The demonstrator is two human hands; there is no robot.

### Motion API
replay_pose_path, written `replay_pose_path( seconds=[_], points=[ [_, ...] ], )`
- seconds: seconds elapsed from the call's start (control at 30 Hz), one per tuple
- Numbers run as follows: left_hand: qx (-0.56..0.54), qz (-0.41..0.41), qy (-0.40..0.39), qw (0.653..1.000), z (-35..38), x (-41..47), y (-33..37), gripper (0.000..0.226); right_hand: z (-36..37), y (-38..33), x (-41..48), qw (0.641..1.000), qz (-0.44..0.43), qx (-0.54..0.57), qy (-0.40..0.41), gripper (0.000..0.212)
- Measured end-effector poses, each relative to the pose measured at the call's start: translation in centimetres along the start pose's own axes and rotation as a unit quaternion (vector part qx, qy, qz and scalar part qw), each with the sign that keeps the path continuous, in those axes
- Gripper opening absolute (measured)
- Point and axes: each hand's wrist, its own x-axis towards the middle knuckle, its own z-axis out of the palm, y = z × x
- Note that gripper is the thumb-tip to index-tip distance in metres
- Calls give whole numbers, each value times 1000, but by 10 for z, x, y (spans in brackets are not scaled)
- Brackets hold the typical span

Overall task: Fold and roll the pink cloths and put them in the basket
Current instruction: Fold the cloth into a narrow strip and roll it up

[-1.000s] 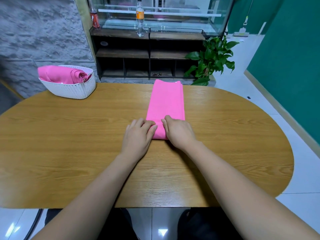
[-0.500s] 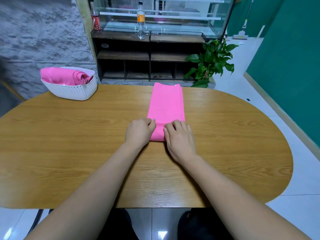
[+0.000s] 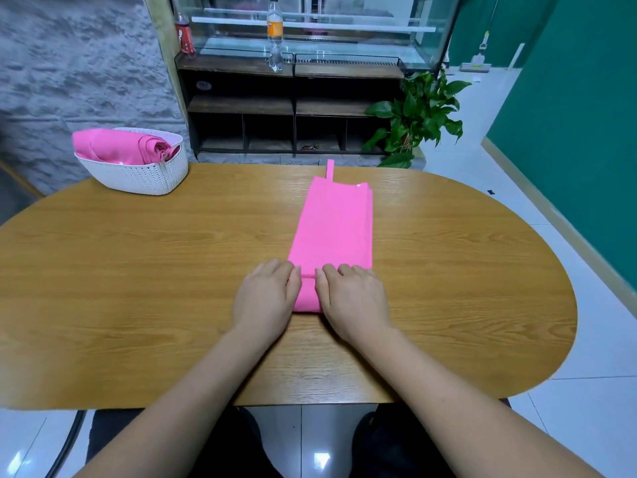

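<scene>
A pink cloth (image 3: 332, 225), folded into a long narrow strip, lies on the oval wooden table (image 3: 138, 270) right in front of the person. Its long axis runs straight away from the body, and a small hanging loop (image 3: 330, 169) sticks out at the far end. The near end is turned over into a short roll (image 3: 307, 294), which lies crosswise to the strip, and both hands sit on it. The left hand (image 3: 265, 300) covers the roll's left end and the right hand (image 3: 355, 300) its right end. The fingers of each are bent over the top of the roll and clamp it, with a narrow gap of pink showing between the two hands.

The unrolled length lies wholly beyond the fingertips, so the roll probably has to travel forward along the strip towards the loop. Both hands should advance evenly, or it will wind crooked.

The white woven-pattern basket (image 3: 138, 177) stands well apart at the far left of the table, nearer the left hand, with rolled pink cloths (image 3: 117, 148) already inside it.

On the glass display case (image 3: 310, 32) behind stand a red-labelled bottle (image 3: 184, 34) and an orange-labelled bottle (image 3: 274, 29). The writing on both is too small to read, and no other text is legible.
</scene>
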Motion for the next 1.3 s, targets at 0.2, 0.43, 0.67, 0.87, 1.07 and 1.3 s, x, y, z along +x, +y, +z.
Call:
replay_pose_path(
  seconds=[0.2, 0.43, 0.67, 0.87, 1.07, 1.3],
  points=[
    [1, 16, 12, 1000, 3, 4, 9, 39, -4, 1, 19, 996, 44, 24, -75, 47],
    [-20, 26, -42, 999, 4, 30, 4, 49, -2, 2, 7, 1000, -20, -6, 13, 30],
    [0, -35, -96, 995, 3, 52, 10, 47, -1, 3, 16, 1000, 2, 7, 17, 32],
    [1, 32, -12, 999, 12, 43, 7, 36, -3, 10, 39, 997, 27, 54, -55, 40],
    [-129, 28, -32, 991, 15, 47, 1, 35, -4, 15, 46, 992, 54, 87, -79, 44],
    [-194, 6, -97, 976, 6, 49, -25, 64, -1, 18, 33, 998, 9, 44, -37, 39]
  ],
)
